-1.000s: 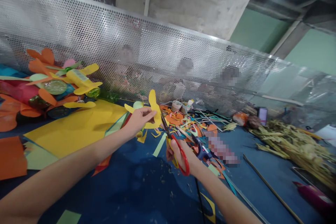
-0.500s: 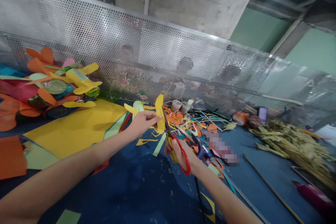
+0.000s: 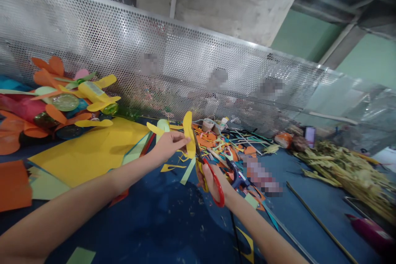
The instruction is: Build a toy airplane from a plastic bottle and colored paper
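Observation:
Near the middle of the view, my left hand (image 3: 169, 144) pinches a long yellow paper piece (image 3: 189, 132) with rounded ends, held upright above the table. My right hand (image 3: 213, 179) is closed around the handles of red and yellow scissors (image 3: 220, 192). The dark blades point up and lie along the right edge of the yellow piece. Behind my left hand is a pale green roll (image 3: 163, 126) with a yellow strip beside it. Coloured paper scraps (image 3: 213, 138) lie heaped beyond the scissors.
At the left are yellow sheets (image 3: 93, 152), an orange sheet (image 3: 15, 185) and a pile of paper-and-bottle shapes (image 3: 58, 107). A blue glue gun (image 3: 239, 177), dry husks (image 3: 352, 169) and a thin stick (image 3: 318, 218) lie right. A perforated metal panel (image 3: 185, 62) stands behind.
Both hands stay almost in place. The scissor blades look slightly closer together along the yellow piece's edge.

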`<state>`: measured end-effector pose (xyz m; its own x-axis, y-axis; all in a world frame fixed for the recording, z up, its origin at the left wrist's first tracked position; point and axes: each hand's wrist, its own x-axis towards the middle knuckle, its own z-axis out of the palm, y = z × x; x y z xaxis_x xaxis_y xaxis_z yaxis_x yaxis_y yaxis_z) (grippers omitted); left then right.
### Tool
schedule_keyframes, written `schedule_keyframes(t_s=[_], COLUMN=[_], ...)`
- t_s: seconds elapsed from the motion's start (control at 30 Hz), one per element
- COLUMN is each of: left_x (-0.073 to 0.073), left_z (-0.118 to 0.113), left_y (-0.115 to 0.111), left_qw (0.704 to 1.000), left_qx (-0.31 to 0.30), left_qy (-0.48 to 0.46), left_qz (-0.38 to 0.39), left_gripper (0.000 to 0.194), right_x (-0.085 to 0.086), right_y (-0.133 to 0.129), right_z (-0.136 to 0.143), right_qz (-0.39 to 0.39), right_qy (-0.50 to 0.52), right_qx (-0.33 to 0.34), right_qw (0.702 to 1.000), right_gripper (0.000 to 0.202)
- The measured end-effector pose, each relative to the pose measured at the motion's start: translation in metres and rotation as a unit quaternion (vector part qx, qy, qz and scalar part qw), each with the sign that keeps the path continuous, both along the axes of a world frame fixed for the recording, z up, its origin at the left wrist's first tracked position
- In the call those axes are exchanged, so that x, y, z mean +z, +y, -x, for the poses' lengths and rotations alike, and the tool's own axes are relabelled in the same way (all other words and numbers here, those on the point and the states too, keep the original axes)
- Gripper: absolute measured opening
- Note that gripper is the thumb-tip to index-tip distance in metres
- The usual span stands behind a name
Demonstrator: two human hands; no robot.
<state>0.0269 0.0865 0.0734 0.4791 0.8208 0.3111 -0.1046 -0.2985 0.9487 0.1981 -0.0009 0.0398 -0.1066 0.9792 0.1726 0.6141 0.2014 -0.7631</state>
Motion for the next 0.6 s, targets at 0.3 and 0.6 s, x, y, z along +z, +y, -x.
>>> schedule_keyframes(t_s=[0.3,0.6], left_x=[-0.002,-0.002], left_z=[0.0,0.001], left_y=[0.004,0.004], left_qw=[1.0,1.0], left_qx=[0.011,-0.003], left_qy=[0.001,-0.004], left_qz=[0.01,0.017], left_gripper=[0.023,0.025], right_x=[-0.007,-0.011], right_y=[0.003,0.005], right_z=[-0.005,-0.008], right_qz=[-0.012,-0.043], right_qy=[-0.01,-0.021], right_qx=[0.022,-0.001], right_qw=[1.0,0.999], right_gripper=[0.053,0.048])
